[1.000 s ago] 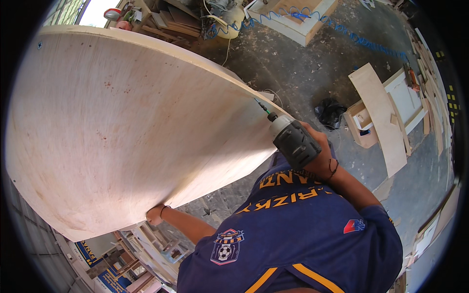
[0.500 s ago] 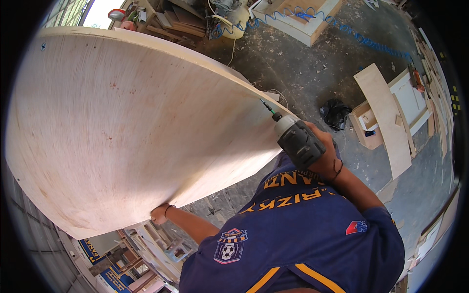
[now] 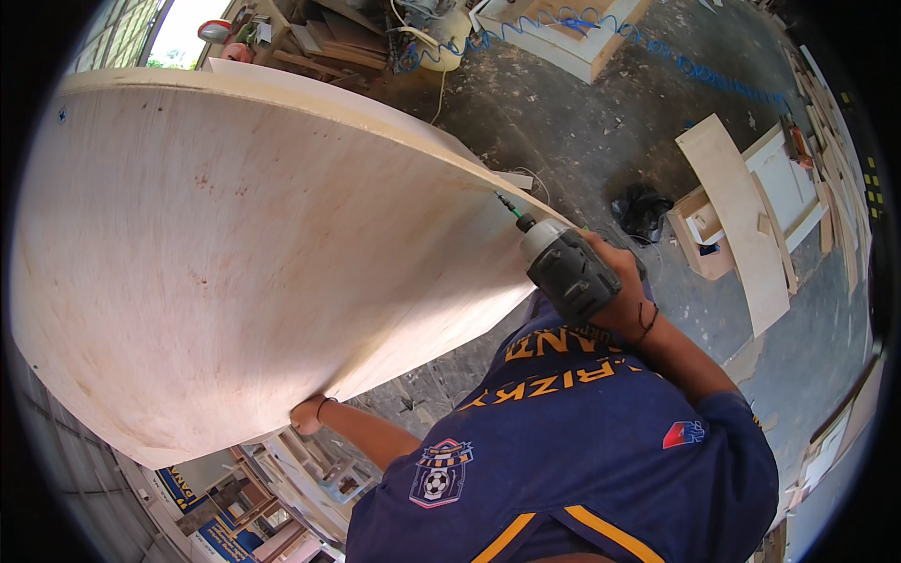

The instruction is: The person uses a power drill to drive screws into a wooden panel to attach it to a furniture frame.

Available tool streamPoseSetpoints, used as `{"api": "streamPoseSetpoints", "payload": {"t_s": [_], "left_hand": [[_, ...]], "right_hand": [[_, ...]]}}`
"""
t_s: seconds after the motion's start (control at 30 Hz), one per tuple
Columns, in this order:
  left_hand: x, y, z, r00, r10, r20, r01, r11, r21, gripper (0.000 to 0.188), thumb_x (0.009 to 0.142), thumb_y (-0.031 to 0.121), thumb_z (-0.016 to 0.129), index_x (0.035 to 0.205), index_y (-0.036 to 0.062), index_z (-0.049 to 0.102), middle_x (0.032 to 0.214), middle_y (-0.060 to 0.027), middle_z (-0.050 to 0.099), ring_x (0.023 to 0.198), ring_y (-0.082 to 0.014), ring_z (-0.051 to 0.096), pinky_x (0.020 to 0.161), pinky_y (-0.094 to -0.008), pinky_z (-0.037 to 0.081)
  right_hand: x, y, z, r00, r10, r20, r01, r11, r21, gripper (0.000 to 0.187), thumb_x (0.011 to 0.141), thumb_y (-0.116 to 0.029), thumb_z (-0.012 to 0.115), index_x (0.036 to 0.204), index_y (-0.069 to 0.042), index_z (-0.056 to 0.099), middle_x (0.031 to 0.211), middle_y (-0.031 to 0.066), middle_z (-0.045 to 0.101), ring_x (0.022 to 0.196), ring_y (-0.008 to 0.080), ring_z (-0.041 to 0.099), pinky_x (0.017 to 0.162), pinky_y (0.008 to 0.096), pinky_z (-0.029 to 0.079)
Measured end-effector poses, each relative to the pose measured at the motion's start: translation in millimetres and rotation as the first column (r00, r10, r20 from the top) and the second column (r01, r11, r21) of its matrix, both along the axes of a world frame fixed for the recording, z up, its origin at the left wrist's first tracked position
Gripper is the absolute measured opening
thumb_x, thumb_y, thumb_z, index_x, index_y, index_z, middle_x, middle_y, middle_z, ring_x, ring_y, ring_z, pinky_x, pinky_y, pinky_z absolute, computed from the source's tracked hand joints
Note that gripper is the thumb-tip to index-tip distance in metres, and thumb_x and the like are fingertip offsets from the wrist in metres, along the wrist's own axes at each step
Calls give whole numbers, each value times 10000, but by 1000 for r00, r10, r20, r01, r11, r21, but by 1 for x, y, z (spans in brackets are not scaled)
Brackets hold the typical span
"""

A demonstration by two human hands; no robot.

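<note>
A large pale plywood panel fills the left and middle of the view. My right hand is wrapped round a black and grey cordless drill. Its slim driver bit points away from me, and the tip meets the panel close to its far right edge. Whether a screw sits under the tip is too small to tell. At the panel's near edge, my left hand is closed on the board, with its fingertips hidden.
Beyond the panel, a blue coiled air hose crosses the floor near a white wooden frame. To the right lie a black plastic bag, a curved plywood sheet and a shallow wooden box. Timber strips line the far right.
The view has shifted slightly, so the panel and floor items sit a little differently. Both hands keep their hold, and the bit stays at the same part of the panel.
</note>
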State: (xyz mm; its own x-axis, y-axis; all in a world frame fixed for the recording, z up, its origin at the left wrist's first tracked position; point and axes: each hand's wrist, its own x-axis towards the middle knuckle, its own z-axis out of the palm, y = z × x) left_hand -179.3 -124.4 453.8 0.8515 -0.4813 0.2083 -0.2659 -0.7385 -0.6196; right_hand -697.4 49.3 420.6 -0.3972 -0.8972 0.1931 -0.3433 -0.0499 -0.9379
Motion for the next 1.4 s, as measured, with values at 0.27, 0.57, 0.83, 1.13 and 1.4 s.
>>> {"api": "streamPoseSetpoints", "payload": {"t_s": [0.27,0.57,0.83,1.13,1.4], "left_hand": [[7,-4,-2,1000,-22,21,22,1000,-9,364,913,248,339,1083,82,616,1152,-47,595,1031,-152,562,887,-275,406],[10,-5,-3,999,-32,28,32,999,-15,353,910,240,344,1064,80,618,1134,-50,600,1014,-161,566,869,-282,417],[12,-3,-5,999,-30,38,31,999,-28,343,906,233,349,1047,78,620,1118,-53,604,999,-169,569,853,-289,427],[14,-4,-4,998,-38,46,40,998,-38,332,903,225,354,1029,76,622,1100,-57,609,982,-178,573,835,-296,439],[15,-7,-4,998,-46,51,49,998,-46,322,899,218,359,1012,74,624,1083,-60,613,967,-186,577,819,-302,449]], "right_hand": [[-1,-2,1,1000,0,12,-1,1000,29,470,657,-185,754,1076,-65,577,851,113,665,735,249,669,648,303,525],[-3,-4,1,1000,12,-1,-12,999,35,476,659,-188,753,1083,-73,569,849,116,662,726,259,664,640,310,523],[-3,-6,3,1000,12,-13,-12,1000,29,485,655,-190,755,1087,-75,567,845,114,662,725,257,663,638,313,521],[-4,-7,1,999,15,-44,-13,999,36,495,658,-193,748,1099,-74,557,842,120,662,712,267,662,621,318,523],[-7,-9,-1,992,29,-123,-25,999,34,469,674,-189,722,1092,-58,555,889,126,661,745,259,664,634,319,523]]}}
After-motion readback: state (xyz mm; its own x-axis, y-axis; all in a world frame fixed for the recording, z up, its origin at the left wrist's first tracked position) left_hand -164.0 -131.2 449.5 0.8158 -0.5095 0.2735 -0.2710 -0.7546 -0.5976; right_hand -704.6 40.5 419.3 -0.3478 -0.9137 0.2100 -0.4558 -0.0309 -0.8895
